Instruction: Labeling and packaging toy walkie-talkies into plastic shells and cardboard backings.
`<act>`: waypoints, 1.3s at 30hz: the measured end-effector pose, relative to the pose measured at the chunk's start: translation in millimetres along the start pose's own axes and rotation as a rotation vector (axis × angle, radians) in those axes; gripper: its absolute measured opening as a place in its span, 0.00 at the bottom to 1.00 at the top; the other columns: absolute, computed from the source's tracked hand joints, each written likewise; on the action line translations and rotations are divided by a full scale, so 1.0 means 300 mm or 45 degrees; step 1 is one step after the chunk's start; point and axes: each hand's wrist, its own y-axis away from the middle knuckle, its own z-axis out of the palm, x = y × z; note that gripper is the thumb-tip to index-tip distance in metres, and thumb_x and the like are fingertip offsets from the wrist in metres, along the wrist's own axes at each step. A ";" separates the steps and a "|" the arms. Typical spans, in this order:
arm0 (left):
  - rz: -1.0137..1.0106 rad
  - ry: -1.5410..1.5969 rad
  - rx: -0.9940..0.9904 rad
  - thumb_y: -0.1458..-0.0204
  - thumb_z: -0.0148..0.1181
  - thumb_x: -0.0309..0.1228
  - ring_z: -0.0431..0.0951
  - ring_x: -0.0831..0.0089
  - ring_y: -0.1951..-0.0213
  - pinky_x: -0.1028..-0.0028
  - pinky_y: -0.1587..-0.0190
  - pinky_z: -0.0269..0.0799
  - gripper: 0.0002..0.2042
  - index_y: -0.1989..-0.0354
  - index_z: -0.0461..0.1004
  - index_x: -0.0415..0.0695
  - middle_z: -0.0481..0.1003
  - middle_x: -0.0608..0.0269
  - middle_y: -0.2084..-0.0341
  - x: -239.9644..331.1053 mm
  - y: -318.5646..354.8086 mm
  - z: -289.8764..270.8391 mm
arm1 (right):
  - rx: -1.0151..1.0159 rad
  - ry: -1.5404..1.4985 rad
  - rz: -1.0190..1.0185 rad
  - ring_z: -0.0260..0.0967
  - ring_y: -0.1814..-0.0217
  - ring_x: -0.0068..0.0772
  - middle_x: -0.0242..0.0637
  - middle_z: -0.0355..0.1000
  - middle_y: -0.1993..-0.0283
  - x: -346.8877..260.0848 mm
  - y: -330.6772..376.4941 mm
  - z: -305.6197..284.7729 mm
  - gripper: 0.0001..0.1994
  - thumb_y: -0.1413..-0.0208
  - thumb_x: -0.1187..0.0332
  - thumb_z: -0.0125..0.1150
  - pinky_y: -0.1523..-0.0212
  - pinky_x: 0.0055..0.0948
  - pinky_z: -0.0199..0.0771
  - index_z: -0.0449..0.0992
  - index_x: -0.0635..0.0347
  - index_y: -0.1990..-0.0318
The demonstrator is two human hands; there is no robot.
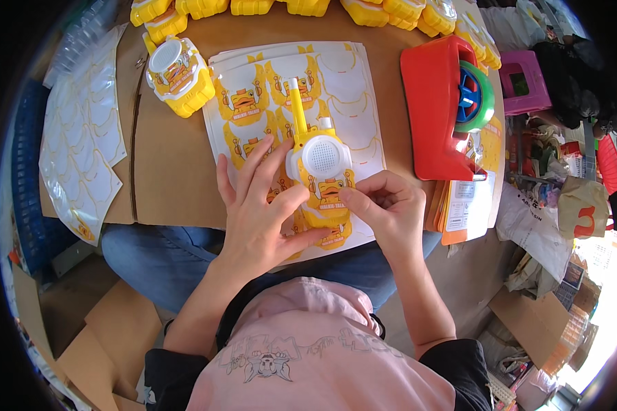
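A yellow and white toy walkie-talkie (325, 156) lies face up, its antenna pointing away from me, on a stack of printed sticker sheets (356, 89). On its lower face is a yellow sticker (330, 196) with a cartoon duck. My left hand (253, 212) steadies the toy from the left; its index finger and thumb are bent onto the lower body, and the other fingers reach up beside the antenna. At the sticker's right edge my right hand (396, 212) is closed in a pinch, thumb against the toy's face. The fingertips partly hide what is pinched.
A red tape dispenser (418, 103) with green tape stands to the right. Another walkie-talkie (179, 75) sits at the upper left, and several more (253, 5) line the far edge. A used sticker sheet (82, 144) hangs over the left side. Orange-edged cards (452, 212) lie near right.
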 end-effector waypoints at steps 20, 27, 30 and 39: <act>-0.030 0.124 0.075 0.70 0.74 0.46 0.57 0.52 0.37 0.39 0.39 0.30 0.32 0.62 0.60 0.45 0.63 0.47 0.43 -0.010 -0.004 0.012 | -0.025 -0.037 -0.049 0.65 0.75 0.11 0.29 0.72 0.76 0.016 -0.003 -0.007 0.07 0.52 0.74 0.67 0.75 0.12 0.64 0.76 0.70 0.70; -0.043 0.115 0.070 0.70 0.75 0.46 0.57 0.52 0.37 0.40 0.39 0.30 0.33 0.62 0.59 0.45 0.63 0.47 0.43 -0.011 -0.002 0.009 | -0.002 0.034 -0.240 0.57 0.78 0.07 0.23 0.67 0.78 0.016 0.010 -0.009 0.07 0.53 0.75 0.68 0.79 0.10 0.56 0.75 0.67 0.71; -0.053 0.119 0.068 0.71 0.75 0.46 0.57 0.53 0.37 0.40 0.39 0.30 0.33 0.61 0.59 0.46 0.63 0.48 0.43 -0.009 -0.004 0.009 | -0.010 0.058 -0.293 0.56 0.79 0.07 0.21 0.66 0.79 0.023 0.009 -0.007 0.06 0.53 0.75 0.68 0.80 0.11 0.54 0.75 0.66 0.71; -0.065 0.134 0.073 0.72 0.76 0.44 0.56 0.55 0.37 0.39 0.39 0.31 0.33 0.61 0.59 0.45 0.63 0.50 0.43 -0.010 -0.002 0.013 | 0.024 0.035 -0.274 0.55 0.79 0.07 0.21 0.65 0.79 0.045 0.008 -0.002 0.07 0.52 0.75 0.68 0.80 0.10 0.53 0.74 0.65 0.71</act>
